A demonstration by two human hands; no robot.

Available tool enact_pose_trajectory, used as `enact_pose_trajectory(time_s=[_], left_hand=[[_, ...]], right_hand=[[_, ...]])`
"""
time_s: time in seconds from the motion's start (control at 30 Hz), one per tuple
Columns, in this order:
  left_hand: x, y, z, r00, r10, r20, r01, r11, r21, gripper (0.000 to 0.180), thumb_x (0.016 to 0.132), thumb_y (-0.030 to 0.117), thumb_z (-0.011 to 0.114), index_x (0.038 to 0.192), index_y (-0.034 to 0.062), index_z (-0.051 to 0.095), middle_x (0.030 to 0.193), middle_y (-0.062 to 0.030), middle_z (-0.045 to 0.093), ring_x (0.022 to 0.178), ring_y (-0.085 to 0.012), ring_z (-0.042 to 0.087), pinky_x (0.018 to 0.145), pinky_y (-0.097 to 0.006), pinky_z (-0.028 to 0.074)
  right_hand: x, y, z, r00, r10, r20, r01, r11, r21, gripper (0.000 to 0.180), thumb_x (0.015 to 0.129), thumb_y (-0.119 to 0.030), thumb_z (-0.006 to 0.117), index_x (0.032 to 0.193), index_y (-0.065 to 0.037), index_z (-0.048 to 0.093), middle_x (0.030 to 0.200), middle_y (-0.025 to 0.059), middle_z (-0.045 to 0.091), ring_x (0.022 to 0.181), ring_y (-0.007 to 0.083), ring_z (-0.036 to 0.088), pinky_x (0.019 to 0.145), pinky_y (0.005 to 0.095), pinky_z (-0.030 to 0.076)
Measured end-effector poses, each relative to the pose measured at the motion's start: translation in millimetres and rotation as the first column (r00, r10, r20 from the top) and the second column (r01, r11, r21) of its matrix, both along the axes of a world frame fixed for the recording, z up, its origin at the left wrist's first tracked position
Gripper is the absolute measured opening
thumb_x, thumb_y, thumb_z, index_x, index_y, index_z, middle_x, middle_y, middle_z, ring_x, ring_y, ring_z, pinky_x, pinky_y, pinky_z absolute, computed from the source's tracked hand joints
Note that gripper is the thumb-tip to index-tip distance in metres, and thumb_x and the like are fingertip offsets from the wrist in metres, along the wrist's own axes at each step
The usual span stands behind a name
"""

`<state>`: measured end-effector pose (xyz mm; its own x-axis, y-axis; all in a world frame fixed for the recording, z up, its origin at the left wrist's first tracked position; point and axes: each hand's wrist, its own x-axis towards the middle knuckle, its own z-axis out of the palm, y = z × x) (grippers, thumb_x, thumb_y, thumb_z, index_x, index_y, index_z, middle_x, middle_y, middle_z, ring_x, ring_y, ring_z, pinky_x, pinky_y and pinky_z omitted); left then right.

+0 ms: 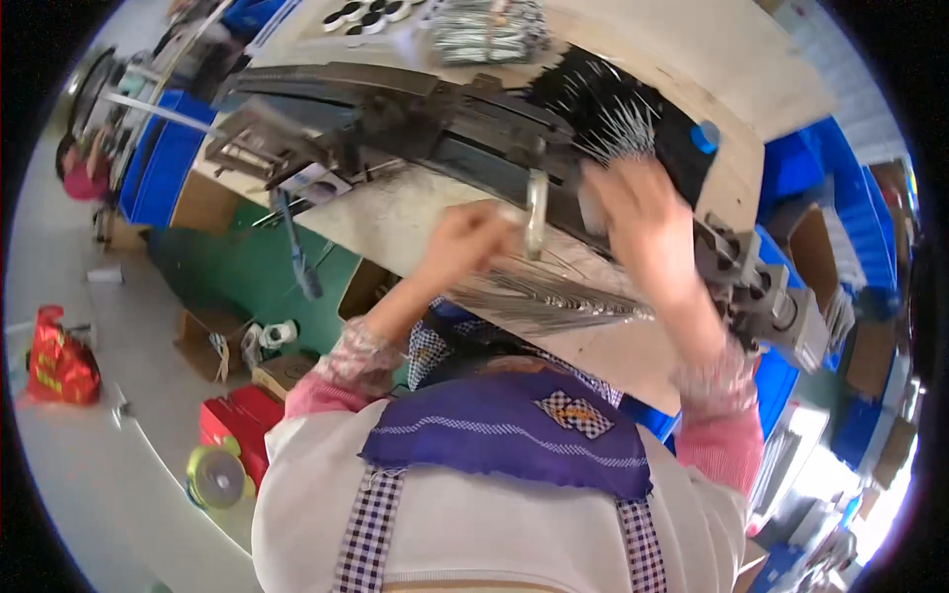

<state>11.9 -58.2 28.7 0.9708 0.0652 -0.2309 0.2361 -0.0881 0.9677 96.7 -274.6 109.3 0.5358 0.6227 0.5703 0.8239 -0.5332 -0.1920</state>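
The person leans over a pale wooden table [633,361]. A long dark metal machine [435,124] lies across the table from the upper left to the lower right.

The left hand [473,242] is curled in a fist around the near end of a bundle of thin metal rods [554,296]. The rods lie flat on the table and fan out to the right, close to the table's near edge. Just above this hand, a small silver bracket [536,210] stands up from the machine.

The right hand [641,225] is blurred. It is raised over the machine, with its fingers pointing up toward a second bunch of rods [618,124] that sticks out of a black tray [692,158]. It cannot be told if these fingers grip anything or are loose. A small blue cap [704,136] sits on the tray's right end.

Both hands are near each other, with the machine between them and the far side of the table. The bare table top beyond the machine is wide and pale. At the far edge lie shiny packs of metal parts [484,35].

To the left of the table the floor [69,474] is grey and open. On it are a red bag [59,361], a red box [237,420] and a yellow roll of tape [215,476]. Blue bins [163,163] stand by the table's left end, and more blue bins [820,168] crowd the right side.
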Motion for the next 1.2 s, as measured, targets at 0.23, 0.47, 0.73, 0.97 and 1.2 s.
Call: enact_pose_trajectory(time_s=[0.23,0.47,0.73,0.97,1.2], left_hand=[[-8,108,-6,0.832,0.53,-0.166,-0.554,0.771,-0.315,0.039,0.094,0.039,0.056,0.09,0.0012,0.065,0.061,0.0,0.052,0.044,-0.0065,0.039,0.039,-0.022,0.025],[-12,70,-36,0.77,0.637,-0.025,-0.541,0.632,-0.555,0.023,0.098,0.027,0.052,0.089,0.0059,0.058,0.059,0.0046,0.041,0.045,-0.0052,0.033,0.039,-0.022,0.023],[44,-112,73,0.892,-0.435,0.126,0.397,0.616,-0.681,0.026,0.099,0.026,0.049,0.084,0.0048,0.052,0.056,0.0055,0.032,0.043,-0.0053,0.027,0.038,-0.023,0.02],[68,-110,40,0.997,-0.027,-0.076,-0.03,0.746,-0.666,0.026,0.099,0.028,0.05,0.084,0.008,0.052,0.059,0.0062,0.035,0.043,-0.0053,0.032,0.04,-0.023,0.021],[63,-114,36,0.983,0.184,-0.011,-0.149,0.763,-0.629,0.026,0.099,0.025,0.048,0.083,0.0067,0.055,0.056,0.0047,0.038,0.043,-0.0059,0.028,0.041,-0.023,0.022]], right_hand=[[29,-21,-78,0.828,-0.552,-0.1,0.486,0.795,-0.363,0.008,0.088,-0.009,0.05,0.094,-0.004,0.05,0.101,0.014,0.051,0.081,0.0333,0.063,0.061,0.0402,0.055],[-23,-48,-39,0.876,-0.197,-0.439,0.167,0.98,-0.107,0.011,0.084,-0.009,0.061,0.082,-0.003,0.052,0.079,0.0173,0.059,0.076,0.0384,0.058,0.065,0.0427,0.047],[-49,-83,51,0.795,-0.294,-0.531,0.391,0.917,0.078,0.01,0.087,-0.009,0.064,0.087,-0.001,0.058,0.07,0.0133,0.061,0.058,0.0175,0.059,0.058,0.0287,0.046],[-22,-101,50,0.811,-0.311,-0.495,0.464,0.857,0.222,0.009,0.087,-0.007,0.061,0.095,-0.002,0.061,0.078,0.0148,0.065,0.068,0.0227,0.065,0.065,0.0299,0.049],[60,-29,15,0.942,-0.037,-0.334,0.031,0.999,-0.023,0.019,0.081,0.0,0.053,0.096,-0.002,0.063,0.088,0.0196,0.065,0.086,0.0379,0.063,0.073,0.0421,0.049]])
